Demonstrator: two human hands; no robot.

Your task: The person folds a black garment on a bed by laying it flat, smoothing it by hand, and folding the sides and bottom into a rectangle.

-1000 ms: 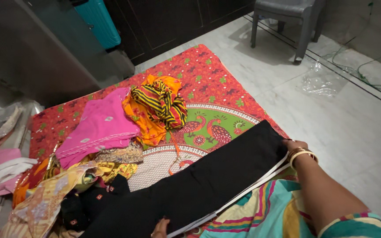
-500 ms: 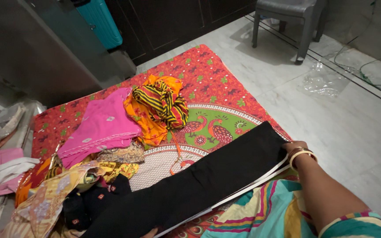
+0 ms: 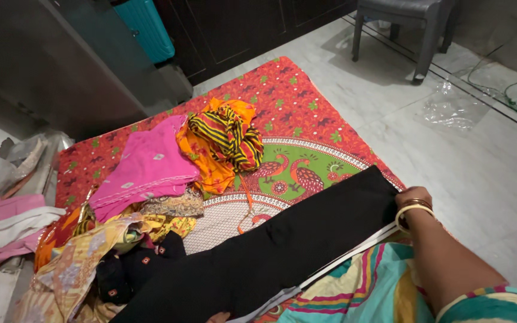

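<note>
Long black folded cloth point(image 3: 282, 251) is stretched diagonally, lower left to right edge, pinched by right hand point(image 3: 413, 200) fingers; left hand point(image 3: 218, 317) grip can't be told. Pink fabric point(image 3: 145, 167) piled upper left.

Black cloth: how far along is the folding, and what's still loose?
Done: the black cloth lies flat in a long strip on the red mat. In hand: the right hand holds its far end, and the left hand is barely in view at the near end. Left: the pink cloth, striped cloth and the heap look unsorted.
</note>
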